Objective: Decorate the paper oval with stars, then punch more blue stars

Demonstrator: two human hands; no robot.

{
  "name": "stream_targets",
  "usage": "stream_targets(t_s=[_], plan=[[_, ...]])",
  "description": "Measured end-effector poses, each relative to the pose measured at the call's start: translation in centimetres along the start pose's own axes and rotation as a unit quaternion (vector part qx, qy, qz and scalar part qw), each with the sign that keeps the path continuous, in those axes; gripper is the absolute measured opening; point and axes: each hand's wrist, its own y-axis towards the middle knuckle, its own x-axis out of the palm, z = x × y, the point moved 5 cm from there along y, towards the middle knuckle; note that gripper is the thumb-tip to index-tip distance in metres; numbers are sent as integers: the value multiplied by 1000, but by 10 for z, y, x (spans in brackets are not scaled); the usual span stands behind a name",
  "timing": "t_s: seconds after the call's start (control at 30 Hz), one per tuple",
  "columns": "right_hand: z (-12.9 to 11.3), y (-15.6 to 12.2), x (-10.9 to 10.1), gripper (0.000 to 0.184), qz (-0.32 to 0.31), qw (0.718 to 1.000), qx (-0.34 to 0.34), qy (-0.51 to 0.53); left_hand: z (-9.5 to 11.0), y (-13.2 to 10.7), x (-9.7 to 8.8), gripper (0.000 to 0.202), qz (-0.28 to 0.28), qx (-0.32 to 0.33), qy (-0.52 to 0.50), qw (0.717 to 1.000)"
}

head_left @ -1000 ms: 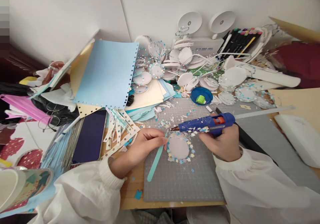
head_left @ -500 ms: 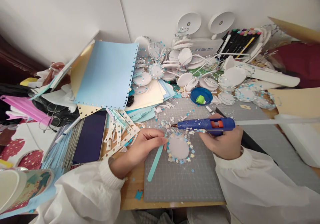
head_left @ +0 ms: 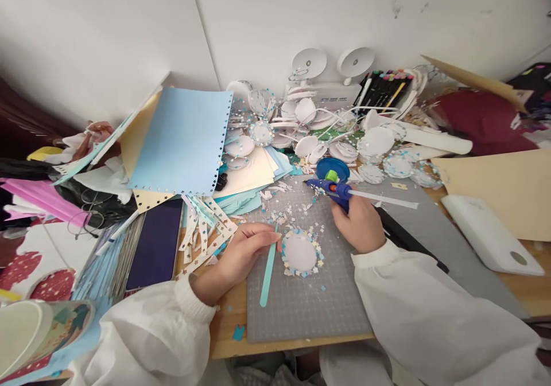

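My left hand pinches a light blue paper strip whose upper end touches the left rim of a white disc edged with small blue and cream stars. The disc lies on a grey cutting mat. My right hand grips a blue glue gun farther back over the mat, its nozzle pointing left toward a blue lid holding a green piece. A clear glue stick juts from the gun's rear to the right.
Light blue punched paper leans at back left over cream sheets. A dark tablet lies left of the mat beside punched strips. White decorated discs, markers and a white lamp base crowd the back. Cream card sits right.
My right hand carried the glue gun away from the disc, back and to the right toward the blue lid. The view shifted upward and right. My left hand kept holding the strip.
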Motion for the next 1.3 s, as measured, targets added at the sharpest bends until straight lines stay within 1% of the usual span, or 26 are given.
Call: stream_targets(t_s=[0.03, 0.1, 0.17, 0.23, 0.27, 0.3, 0.37, 0.43, 0.5, 0.57, 0.63, 0.7, 0.77, 0.9, 0.97, 1.0, 1.03, 1.1, 1.13, 1.17, 1.2, 1.23, 1.3], plan=[[0, -1, 0, 20, 2, 1000, -19, -5, 0, 0, 0, 29, -1, 3, -4, 1000], [0, -6, -7, 24, 9, 999, -35, -30, 0, 0, -1, 28, -1, 4, -15, 1000], [1, -15, -23, 31, 15, 998, -18, -63, 0, -1, -1, 28, 1, 1, -26, 1000], [-2, -28, -45, 30, 12, 996, 1, -84, 1, -1, -1, 28, 3, -4, -35, 999], [-7, -34, -57, 26, 8, 997, -6, -74, 1, -1, -1, 28, 3, -7, -40, 999], [-15, -40, -69, 21, 7, 999, -27, -43, 0, -1, -1, 28, 2, -10, -45, 999], [-37, -48, -89, 14, 14, 995, -86, 48, -1, -1, -1, 29, -1, -15, -57, 998], [-64, -51, -100, 15, 16, 979, -164, 118, -2, 0, -1, 29, 0, -18, -66, 998], [-91, -52, -101, 24, 10, 956, -255, 146, -2, 1, -1, 29, 7, -18, -75, 997], [-114, -50, -94, 29, 9, 929, -339, 148, -2, 2, -1, 32, 17, -18, -96, 995], [-128, -45, -87, 26, 31, 913, -383, 138, -1, 2, 0, 42, 22, -14, -121, 992], [-137, -41, -79, 20, 51, 899, -419, 121, 0, 2, 0, 49, 20, -10, -137, 990], [-141, -39, -75, 18, 72, 886, -445, 106, 1, 1, 2, 49, 7, -4, -135, 991], [-137, -37, -71, 18, 108, 864, -479, 111, 0, -1, 4, 50, -15, 12, -109, 994], [-128, -33, -71, 19, 109, 864, -464, 161, 0, -2, 4, 47, -6, 19, -87, 996], [-121, -29, -71, 18, 107, 869, -438, 202, 0, -3, 4, 43, 1, 26, -65, 998], [-113, -24, -71, 18, 110, 876, -396, 251, 2, -5, 4, 39, 10, 40, -29, 999], [-92, -12, -68, 16, 123, 887, -271, 353, 9, -8, 3, 32, 22, 94, 72, 993], [-82, -7, -65, 14, 128, 886, -205, 396, 13, -10, 3, 30, 23, 129, 130, 983], [-74, -3, -60, 12, 125, 881, -146, 432, 18, -11, 5, 32, 19, 165, 187, 968], [-68, -2, -55, 9, 115, 873, -100, 463, 21, -13, 7, 42, 12, 194, 241, 951], [-65, -1, -49, 7, 102, 863, -70, 490, 22, -13, 9, 56, 2, 211, 290, 933], [-61, -2, -38, 4, 70, 841, -36, 535, 21, -12, 13, 81, -19, 208, 374, 904]])
